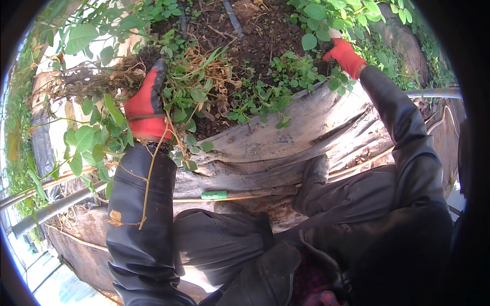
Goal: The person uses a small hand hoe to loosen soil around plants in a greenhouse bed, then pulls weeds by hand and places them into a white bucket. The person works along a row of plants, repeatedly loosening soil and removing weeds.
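My left hand (pixel 147 97), in a red glove with dark coating, is closed around a bunch of pulled weeds (pixel 99 80). Dry brown stems and roots stick out to its left. Green leaves and straw-like stalks hang on both sides, and a thin dry twig (pixel 148 179) lies along the black sleeve. My right hand (pixel 344 55), also in a red glove, reaches into low green weeds (pixel 294 70) beside the dark soil (pixel 260 42). Its fingertips are partly hidden by leaves and shade, so its grip is unclear.
A tool with a green-banded handle (pixel 214 195) lies on the ground cloth (pixel 275 134) near my knees. A grey pipe (pixel 57 210) crosses at the left, another (pixel 436 93) at the right. Leafy stems (pixel 316 15) overhang the bed, where a dark drip line (pixel 232 19) runs.
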